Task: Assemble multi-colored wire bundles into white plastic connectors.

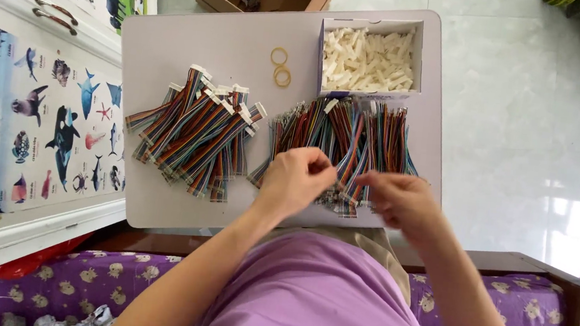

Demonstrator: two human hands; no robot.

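Beyond the left hand (295,179) and right hand (400,198), both pinching loose rainbow wires (349,137), box of white connectors (369,59), two rubber bands (281,66), finished cable pile (197,133) leftward, nothing blocking.

We're in a plain lilac-purple top that fills the bottom middle of the frame, with a bit of khaki-beige cloth peeking out just above it. Both forearms are bare, no sleeves reaching them, and no rings, watch or bracelets that we can make out.
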